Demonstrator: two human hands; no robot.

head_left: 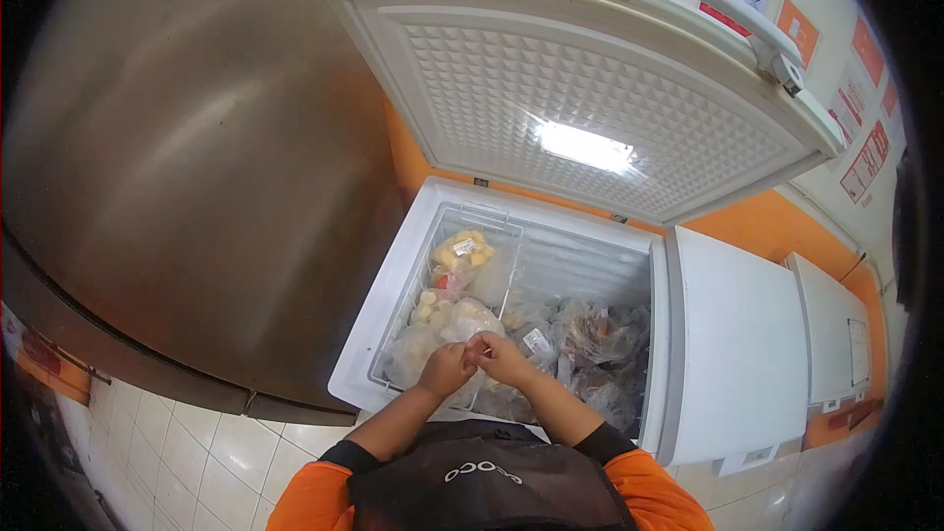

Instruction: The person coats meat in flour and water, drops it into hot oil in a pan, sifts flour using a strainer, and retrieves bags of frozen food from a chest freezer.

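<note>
My left hand (447,371) and my right hand (500,357) meet over the front of an open chest freezer (354,359), fingers pinched together. Between and just behind them is a clear plastic bag (470,319) with pale contents; its gathered top appears to be in my fingers, though they hide the exact grip. The bag is over a white wire basket (515,265) on the freezer's left side. Farther back in that basket lies a bag of yellow pieces (464,250) with a white label.
The freezer lid (590,88) stands raised at the back. Several bags of frozen food (595,334) fill the freezer's lower right. A second, closed freezer (737,334) adjoins on the right. A large brown metal surface (197,187) borders the left, above a tiled floor (221,467).
</note>
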